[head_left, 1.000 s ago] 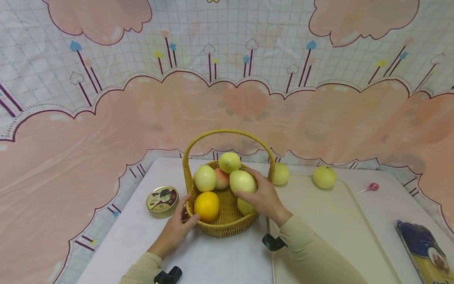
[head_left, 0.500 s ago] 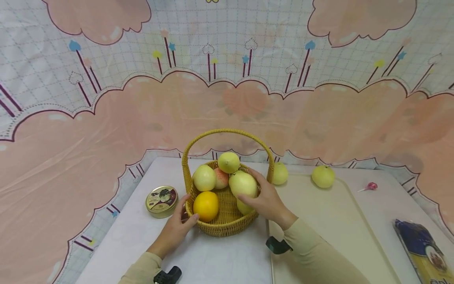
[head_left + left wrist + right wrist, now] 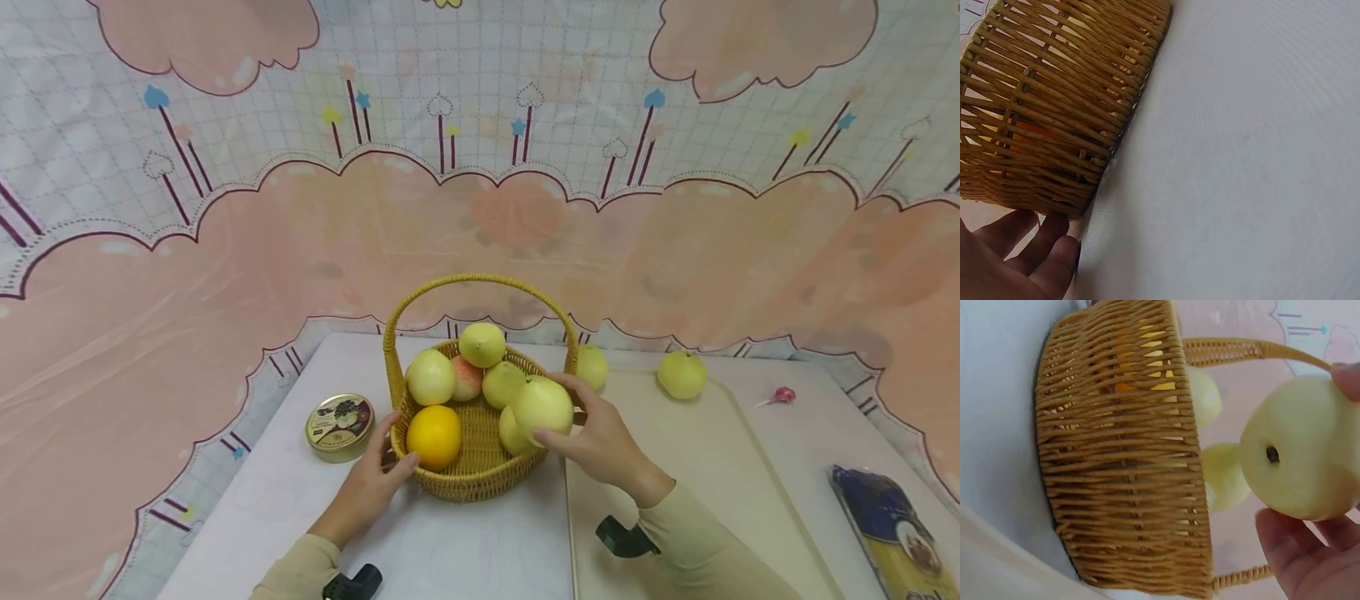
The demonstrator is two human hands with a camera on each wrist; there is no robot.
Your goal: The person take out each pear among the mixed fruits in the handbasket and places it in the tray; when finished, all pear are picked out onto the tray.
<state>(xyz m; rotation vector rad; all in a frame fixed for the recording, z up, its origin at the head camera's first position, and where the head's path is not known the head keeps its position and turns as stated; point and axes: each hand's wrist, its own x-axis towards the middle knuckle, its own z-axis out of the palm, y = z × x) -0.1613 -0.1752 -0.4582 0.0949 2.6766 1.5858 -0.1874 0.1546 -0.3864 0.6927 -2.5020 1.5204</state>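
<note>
My right hand [image 3: 611,442] holds a round pale yellow-green pear [image 3: 543,406] over the right rim of the wicker basket [image 3: 468,487]. In the right wrist view, the thumb and fingers are on opposite sides of this pear [image 3: 1304,450], beyond the basket rim. My left hand [image 3: 367,496] holds the basket's left side, its fingers [image 3: 1041,244] against the lower woven wall. Inside the basket are an orange [image 3: 435,437], a reddish fruit [image 3: 467,378], a pale fruit [image 3: 431,377] and several other yellow-green fruits [image 3: 482,344]. Over the basket arches its tall handle [image 3: 480,277].
A round gold tin [image 3: 340,427] stands left of the basket. Right of it lies a cream tray [image 3: 675,450], with yellow-green fruits [image 3: 682,374] near its far edge. Farther right are a pink lollipop [image 3: 783,395] and a blue-and-yellow packet [image 3: 892,525]. A patterned cloth [image 3: 480,225] hangs behind.
My right hand has lifted the pear out of the basket's right side and moved it right and nearer, uncovering another yellow-green fruit. The left hand stays at the basket.
</note>
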